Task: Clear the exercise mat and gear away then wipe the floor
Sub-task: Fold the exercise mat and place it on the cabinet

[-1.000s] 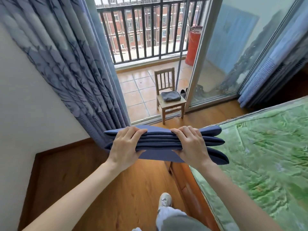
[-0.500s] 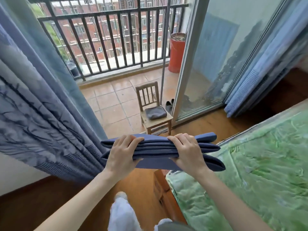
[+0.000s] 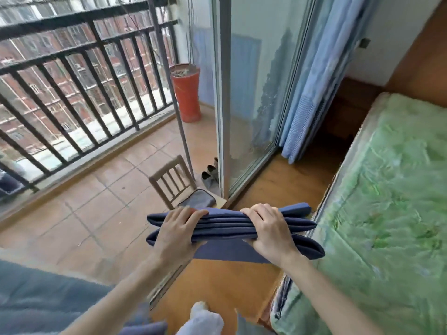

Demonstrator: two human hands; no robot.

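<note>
Mat (image 3: 242, 226) folded into a thick blue stack, carried out in front at about waist height, above the wood floor (image 3: 225, 281) beside the bed (image 3: 387, 213). The left hand (image 3: 175, 232) and right hand (image 3: 271, 234) each clamp it from the near edge, fingers curled over the top and pressed together on the layers. Over the last second the person has walked closer to the open balcony door (image 3: 221, 93); the little wooden chair (image 3: 174, 187) (a grey cloth (image 3: 198, 199) lies on its seat) now sits just beyond the mat. My guess is the mat is headed out there or onto the chair, so clearing away is underway and wiping not yet begun.
</note>
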